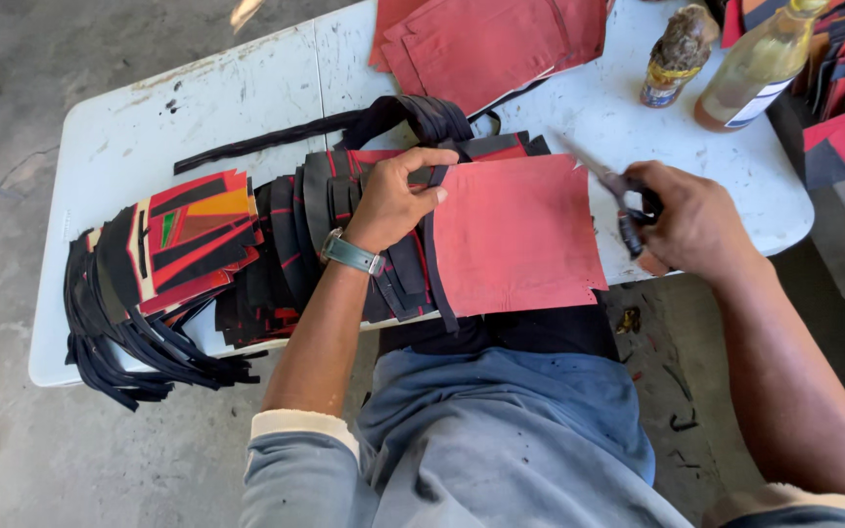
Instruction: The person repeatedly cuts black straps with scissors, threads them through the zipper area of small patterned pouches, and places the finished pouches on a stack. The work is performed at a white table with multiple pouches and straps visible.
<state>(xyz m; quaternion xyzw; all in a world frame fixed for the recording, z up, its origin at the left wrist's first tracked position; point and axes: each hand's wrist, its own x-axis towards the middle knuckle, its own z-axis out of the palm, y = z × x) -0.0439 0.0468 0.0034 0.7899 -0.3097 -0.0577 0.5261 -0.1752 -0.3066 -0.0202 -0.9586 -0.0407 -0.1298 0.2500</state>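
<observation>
- Nearest the camera, the person's lap sits against the edge of the white table (pixel 119 147), and the red fabric panel (pixel 518 235) overhangs that edge toward them
- The left hand (pixel 393 200) has its fingers curled and pinched on the panel's upper left corner, where the red meets a dark strap (pixel 434 264) running down its side; a wristwatch (pixel 351 254) sits on that wrist
- The right hand (pixel 691 220) is clenched through the handles of a pair of scissors (pixel 618 191), blades pointing up and left just off the panel's right corner
- Risk, as I judge it: the blades lie close to the red edge, so a slip could nick the panel rather than a stray thread; the overhanging piece could also slide off if the pinch loosens
- To the left, a fanned stack of red, black and orange sewn pieces (pixel 193 240) trails dark straps over the table edge, and could be dragged down by a snag
- Farther back lie more red panels (pixel 486 39), a grimy small bottle (pixel 677 49) and a larger bottle of yellowish liquid (pixel 760 64), near enough to be knocked by an elbow
</observation>
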